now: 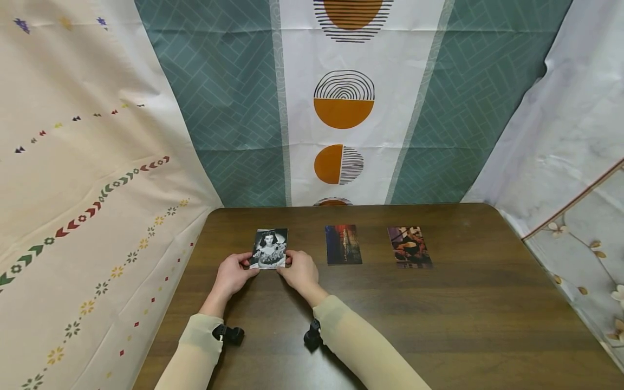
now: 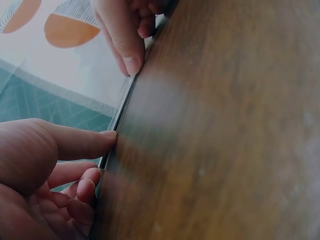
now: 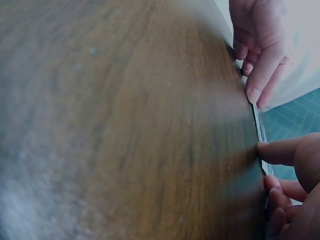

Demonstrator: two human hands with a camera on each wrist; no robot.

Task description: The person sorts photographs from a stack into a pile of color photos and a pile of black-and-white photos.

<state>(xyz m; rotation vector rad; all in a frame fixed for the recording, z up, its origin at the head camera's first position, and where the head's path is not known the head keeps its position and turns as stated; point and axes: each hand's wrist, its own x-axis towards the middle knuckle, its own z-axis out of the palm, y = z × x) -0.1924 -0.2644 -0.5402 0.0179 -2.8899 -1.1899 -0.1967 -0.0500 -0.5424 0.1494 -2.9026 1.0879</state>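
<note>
A black-and-white photo card (image 1: 270,249) of a person with dark hair lies at the left of the row on the brown table. My left hand (image 1: 233,275) pinches its left edge, thumb at the near corner. On the opposite edge, my right hand (image 1: 300,272) holds it the same way. Seen edge-on in the left wrist view, the card (image 2: 123,106) is a thin line between both thumbs. The right wrist view likewise has the card (image 3: 256,124) between the left hand (image 3: 265,45) and the right hand (image 3: 305,170).
To the right on the table (image 1: 463,314) lie a dark blue-and-red photo card (image 1: 343,245) and another card with warm-coloured figures (image 1: 410,247). Patterned cloths hang at the back (image 1: 229,97), left (image 1: 97,179) and right (image 1: 560,162) of the table.
</note>
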